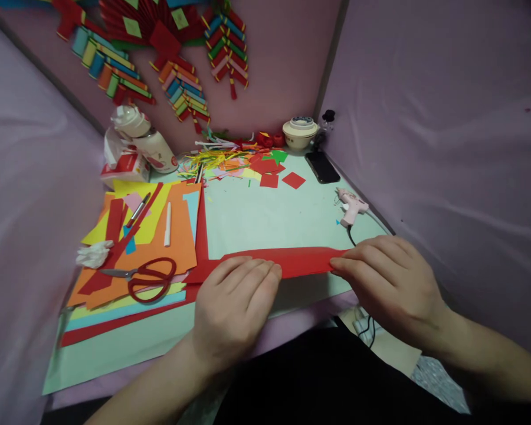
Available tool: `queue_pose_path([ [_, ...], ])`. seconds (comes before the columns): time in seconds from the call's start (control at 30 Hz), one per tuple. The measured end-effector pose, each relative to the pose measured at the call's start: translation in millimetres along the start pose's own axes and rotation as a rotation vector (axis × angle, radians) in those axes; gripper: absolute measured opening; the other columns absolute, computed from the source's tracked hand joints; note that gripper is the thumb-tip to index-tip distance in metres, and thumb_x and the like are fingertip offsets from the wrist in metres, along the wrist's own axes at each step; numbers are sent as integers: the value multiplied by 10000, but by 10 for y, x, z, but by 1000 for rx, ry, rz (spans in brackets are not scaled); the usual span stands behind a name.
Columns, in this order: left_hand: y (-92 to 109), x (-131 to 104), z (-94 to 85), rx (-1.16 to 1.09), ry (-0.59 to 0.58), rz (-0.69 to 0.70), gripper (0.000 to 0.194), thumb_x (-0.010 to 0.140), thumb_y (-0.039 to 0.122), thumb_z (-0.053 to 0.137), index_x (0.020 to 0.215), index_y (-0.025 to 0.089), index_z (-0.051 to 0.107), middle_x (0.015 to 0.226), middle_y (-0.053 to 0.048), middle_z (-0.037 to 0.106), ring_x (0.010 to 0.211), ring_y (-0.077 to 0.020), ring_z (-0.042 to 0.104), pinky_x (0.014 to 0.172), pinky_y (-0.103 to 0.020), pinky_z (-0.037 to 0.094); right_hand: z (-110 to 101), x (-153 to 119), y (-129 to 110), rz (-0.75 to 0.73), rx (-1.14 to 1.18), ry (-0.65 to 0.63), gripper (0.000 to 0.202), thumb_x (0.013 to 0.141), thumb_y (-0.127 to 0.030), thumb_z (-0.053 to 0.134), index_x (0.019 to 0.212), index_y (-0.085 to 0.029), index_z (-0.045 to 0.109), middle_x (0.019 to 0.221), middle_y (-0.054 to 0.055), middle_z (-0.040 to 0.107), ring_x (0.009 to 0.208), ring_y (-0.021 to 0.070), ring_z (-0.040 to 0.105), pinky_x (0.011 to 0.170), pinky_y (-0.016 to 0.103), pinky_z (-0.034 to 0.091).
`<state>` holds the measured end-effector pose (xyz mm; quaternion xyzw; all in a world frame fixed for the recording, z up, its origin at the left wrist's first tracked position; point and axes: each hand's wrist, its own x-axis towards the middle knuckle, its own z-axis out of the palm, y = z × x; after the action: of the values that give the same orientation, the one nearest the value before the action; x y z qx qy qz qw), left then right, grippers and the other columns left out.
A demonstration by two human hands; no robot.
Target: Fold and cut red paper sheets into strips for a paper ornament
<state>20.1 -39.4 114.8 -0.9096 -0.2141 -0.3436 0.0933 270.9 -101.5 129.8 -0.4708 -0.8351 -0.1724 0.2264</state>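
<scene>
A folded sheet of red paper (303,261) stretches between my two hands near the table's front edge. My left hand (236,304) is closed over its near edge, left of the middle, with the thumb hidden underneath. At the right end, my right hand (392,286) pinches the paper between thumb and fingers. Left of my left hand, red-handled scissors (151,280) lie on a stack of coloured paper (179,239). A pink glue gun (351,206) rests beyond my right hand.
Paper scraps (230,165) and red squares (293,180) lie at the back. A white bottle (153,144), a tissue pack (126,168), a lidded bowl (300,134) and a phone (322,167) stand or lie around the table. Paper firecracker decorations (183,88) hang on the wall.
</scene>
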Motion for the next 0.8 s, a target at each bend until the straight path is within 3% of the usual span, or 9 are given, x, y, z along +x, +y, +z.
queue_pose_path([
  [0.13,-91,-23,-40,2,-15,-29,240,896,64,502,1078,154,628,982,-70,745,914,-193,692,818,-351,535,-46,-43,67,28,-59,64,106,885,-154,575,945,-225,625,763,32,641,732,195,552,686,360,422],
  [0.33,-365,-244,-179,84,11,-53,227,852,46,588,1044,148,649,912,-74,742,878,-205,688,794,-349,521,-144,-125,195,66,-67,35,27,871,-185,626,885,-203,640,749,28,631,715,187,554,671,347,413],
  [0.53,-403,-350,-248,76,55,-37,178,817,82,671,991,119,665,806,-80,725,793,-203,668,741,-347,506,-256,-157,221,83,34,15,77,849,-262,673,812,-204,637,666,21,573,629,170,516,600,333,406],
  [0.6,-405,-364,-285,92,65,-52,135,803,134,710,930,115,669,748,-74,710,729,-198,647,717,-353,498,-336,-162,214,68,81,-23,25,874,-214,624,884,-209,646,713,35,598,659,185,540,607,340,423],
  [0.7,-424,-428,-336,70,34,-66,119,832,116,668,950,93,667,757,-84,701,729,-197,630,749,-377,500,-470,-203,215,20,135,-88,271,918,-146,475,1121,-207,644,889,90,654,798,234,594,686,378,471],
  [0.8,-443,-538,-367,19,-51,-50,238,897,29,504,1088,75,637,886,-111,709,857,-203,644,849,-402,499,-561,-257,207,13,131,-117,450,904,-115,429,1329,-192,555,1020,131,659,910,277,603,766,426,481],
])
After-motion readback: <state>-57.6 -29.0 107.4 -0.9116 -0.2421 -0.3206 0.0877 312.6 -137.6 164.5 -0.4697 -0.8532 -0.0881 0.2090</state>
